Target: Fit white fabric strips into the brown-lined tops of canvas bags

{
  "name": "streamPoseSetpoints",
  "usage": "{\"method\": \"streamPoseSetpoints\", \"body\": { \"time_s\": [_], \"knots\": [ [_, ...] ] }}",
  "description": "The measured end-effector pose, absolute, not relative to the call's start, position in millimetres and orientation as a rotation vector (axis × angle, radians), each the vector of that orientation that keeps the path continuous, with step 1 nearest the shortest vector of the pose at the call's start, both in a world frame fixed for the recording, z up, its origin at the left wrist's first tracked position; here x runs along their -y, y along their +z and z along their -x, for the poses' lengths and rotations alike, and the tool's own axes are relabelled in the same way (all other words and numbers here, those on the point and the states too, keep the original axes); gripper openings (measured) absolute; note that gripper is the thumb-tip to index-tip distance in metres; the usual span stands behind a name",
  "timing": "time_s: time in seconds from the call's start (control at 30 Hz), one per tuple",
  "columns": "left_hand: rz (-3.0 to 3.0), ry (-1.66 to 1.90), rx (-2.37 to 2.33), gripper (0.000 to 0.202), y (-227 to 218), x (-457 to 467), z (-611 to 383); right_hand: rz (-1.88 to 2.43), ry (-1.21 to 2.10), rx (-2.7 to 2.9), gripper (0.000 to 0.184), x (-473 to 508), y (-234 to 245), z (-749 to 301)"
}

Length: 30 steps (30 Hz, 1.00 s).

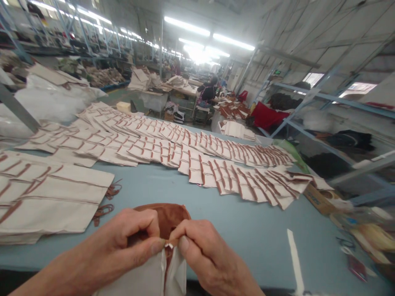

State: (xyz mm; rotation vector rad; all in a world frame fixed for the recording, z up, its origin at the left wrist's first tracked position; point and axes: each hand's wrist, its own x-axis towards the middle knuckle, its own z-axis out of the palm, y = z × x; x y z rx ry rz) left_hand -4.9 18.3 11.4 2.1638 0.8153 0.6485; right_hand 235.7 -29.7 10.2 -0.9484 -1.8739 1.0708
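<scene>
A cream fabric bag [138,275] with a brown lining [173,216] is at the table's near edge, its mouth facing up. My left hand [132,236] pinches the bag's top edge between thumb and forefinger. Close beside it, my right hand [205,250] grips the same edge on the other side of a brown seam. Between the two thumbs a small white bit [168,245] shows at the top of that seam. Both hands are closed, and the fingers behind the cloth are partly hidden.
Cream pieces with brown trim [173,152] overlap in long rows across the blue table [240,234]. A flat stack [70,193] with brown cords lies left. At right are a white strip [294,259], a cardboard box [319,199] and shelving. Someone [209,90] sits farther back.
</scene>
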Motion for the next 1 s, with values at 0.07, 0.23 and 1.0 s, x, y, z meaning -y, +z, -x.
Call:
{"method": "streamPoseSetpoints", "body": {
  "time_s": [0.07,0.23,1.0],
  "knots": [
    [-2.239,0.661,-0.831,0.032,10.9,-16.4,2.2,0.966,1.164,1.843,0.041,25.6,12.7,-234.3],
    [-2.366,0.694,-0.834,0.028,3.9,-14.1,1.0,0.974,1.376,1.743,0.070,11.0,8.4,-226.4],
    [-1.764,0.483,-0.717,0.069,17.2,-62.3,18.1,0.950,0.970,1.535,0.065,26.1,-30.6,-242.6]
  ]
}}
